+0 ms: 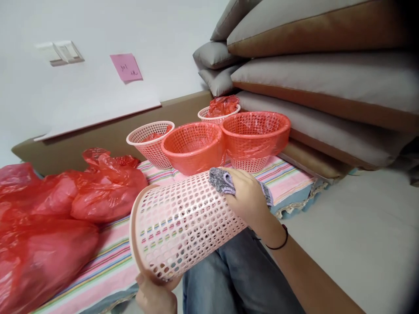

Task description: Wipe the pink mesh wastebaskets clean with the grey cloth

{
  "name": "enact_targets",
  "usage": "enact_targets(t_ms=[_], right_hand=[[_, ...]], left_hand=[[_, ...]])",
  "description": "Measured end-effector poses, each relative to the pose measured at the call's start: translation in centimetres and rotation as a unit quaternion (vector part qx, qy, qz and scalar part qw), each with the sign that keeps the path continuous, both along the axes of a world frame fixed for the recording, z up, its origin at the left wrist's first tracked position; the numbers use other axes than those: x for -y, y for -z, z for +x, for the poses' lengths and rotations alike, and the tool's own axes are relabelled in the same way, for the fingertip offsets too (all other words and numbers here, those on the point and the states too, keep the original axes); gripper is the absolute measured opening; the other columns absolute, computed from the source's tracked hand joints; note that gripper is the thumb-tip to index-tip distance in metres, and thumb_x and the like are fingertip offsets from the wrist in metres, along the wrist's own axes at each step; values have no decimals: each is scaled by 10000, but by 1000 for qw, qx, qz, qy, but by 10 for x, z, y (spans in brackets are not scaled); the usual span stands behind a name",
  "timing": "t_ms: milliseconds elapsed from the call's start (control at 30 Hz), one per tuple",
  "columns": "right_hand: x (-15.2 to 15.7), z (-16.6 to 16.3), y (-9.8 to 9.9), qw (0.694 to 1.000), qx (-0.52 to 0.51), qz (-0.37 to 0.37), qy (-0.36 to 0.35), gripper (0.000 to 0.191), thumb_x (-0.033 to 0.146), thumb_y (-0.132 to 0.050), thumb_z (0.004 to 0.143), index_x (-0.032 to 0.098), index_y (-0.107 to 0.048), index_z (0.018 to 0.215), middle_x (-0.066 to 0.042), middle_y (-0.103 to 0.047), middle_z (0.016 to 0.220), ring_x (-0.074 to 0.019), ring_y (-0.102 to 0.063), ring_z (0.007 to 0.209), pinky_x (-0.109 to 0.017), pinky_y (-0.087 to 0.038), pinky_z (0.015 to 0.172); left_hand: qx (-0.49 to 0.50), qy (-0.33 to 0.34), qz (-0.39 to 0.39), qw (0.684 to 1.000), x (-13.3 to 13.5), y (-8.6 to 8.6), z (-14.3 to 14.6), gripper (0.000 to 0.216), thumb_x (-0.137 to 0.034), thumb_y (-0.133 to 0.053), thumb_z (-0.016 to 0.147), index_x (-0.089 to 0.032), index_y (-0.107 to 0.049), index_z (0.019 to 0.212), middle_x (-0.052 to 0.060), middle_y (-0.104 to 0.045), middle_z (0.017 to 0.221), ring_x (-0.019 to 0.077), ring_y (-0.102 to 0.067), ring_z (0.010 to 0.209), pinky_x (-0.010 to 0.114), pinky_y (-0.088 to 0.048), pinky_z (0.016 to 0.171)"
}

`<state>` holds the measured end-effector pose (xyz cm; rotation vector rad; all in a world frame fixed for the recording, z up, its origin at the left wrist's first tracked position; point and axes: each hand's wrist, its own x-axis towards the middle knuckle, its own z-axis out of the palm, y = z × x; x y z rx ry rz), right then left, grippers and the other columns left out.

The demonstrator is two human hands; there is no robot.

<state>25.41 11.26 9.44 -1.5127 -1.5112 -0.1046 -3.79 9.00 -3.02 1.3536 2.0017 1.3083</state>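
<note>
A pale pink perforated plastic basket [183,220] lies tilted on its side in front of me, its rim to the left. My left hand [156,296] grips that rim from below, fingers closed around its edge. Against the upper side of the basket, towards its base, my right hand [247,192] presses a bunched grey cloth [222,181] with purple edging. The fingers are closed over the cloth, which pokes out on both sides of the hand. Part of the basket's base is hidden behind my right hand.
Behind stand several baskets: two lined with red plastic bags [193,141], and pink ones [153,152] with red plastic inside. Full red plastic bags [104,187] sit at left on a striped cloth [108,261]. Large grey and brown cushions [321,83] are stacked at right.
</note>
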Motion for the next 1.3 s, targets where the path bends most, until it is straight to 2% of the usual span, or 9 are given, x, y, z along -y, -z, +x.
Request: enact_targets(t_ms=[100,167,367,567,800,933,1133,1233,1300], right_hand=[[6,13,7,1000,-14,-16,-1,492,145,-540,772,163,-693,1239,-125,-731,1248,-343,-654,1153,-516,-516,1027],[14,21,12,999,-33,-21,-6,449,158,-566,788,185,-705,1215,-120,-741,1222,-337,-663,1154,-504,-527,1020],[28,25,27,989,-100,-52,-92,428,159,-586,808,231,-706,1212,-83,-749,1212,-293,-691,1138,-440,-575,965],[21,1,42,982,-90,-55,-157,503,100,-553,770,231,-689,1237,-87,-733,1257,-288,-681,1174,-462,-568,1002],[15,-15,47,984,-37,-40,-173,543,89,-541,757,174,-671,1277,-115,-725,1278,-297,-671,1205,-499,-553,1047],[16,-14,36,980,-41,-49,-189,500,106,-544,773,204,-689,1241,-104,-738,1249,-300,-686,1173,-491,-563,1023],[42,-11,4,960,-83,-74,-256,516,59,-533,685,243,-733,1125,-62,-781,1106,-270,-740,1013,-380,-618,875],[55,-14,1,945,-110,-137,-275,586,49,-526,695,257,-716,1209,-48,-765,1185,-257,-729,1064,-376,-602,930],[59,-15,5,943,-123,-161,-265,632,58,-521,703,249,-685,1282,-57,-731,1276,-265,-694,1163,-410,-567,1013]], left_hand=[[48,-116,17,992,-6,-24,15,561,-719,-344,856,-289,-408,501,30,-461,423,239,-538,414,370,-458,342],[69,-119,37,990,-14,-39,19,538,-681,-464,817,-268,-405,476,7,-446,417,191,-494,413,327,-428,357],[90,-72,149,982,-57,-85,-7,466,-586,-596,776,-212,-518,509,-27,-462,406,130,-439,392,264,-378,402],[53,106,131,984,-122,-127,-34,496,-594,-653,736,-208,-488,471,-35,-414,391,99,-380,371,233,-323,389],[59,168,59,982,-166,-111,-39,582,-690,-633,696,-247,-339,460,-49,-326,407,85,-287,400,236,-247,381],[63,186,39,980,-170,-110,-50,584,-698,-596,736,-251,-326,474,-55,-296,426,85,-254,425,242,-214,388],[36,240,24,970,-166,-110,-47,521,-657,-557,756,-226,-428,494,-19,-402,457,110,-357,448,246,-298,414],[11,257,32,966,-162,-109,-38,541,-641,-542,769,-235,-382,448,-22,-356,429,116,-350,424,255,-272,404],[-8,253,62,966,-158,-115,-31,487,-582,-586,776,-216,-456,482,-7,-445,489,139,-448,495,259,-356,466]])
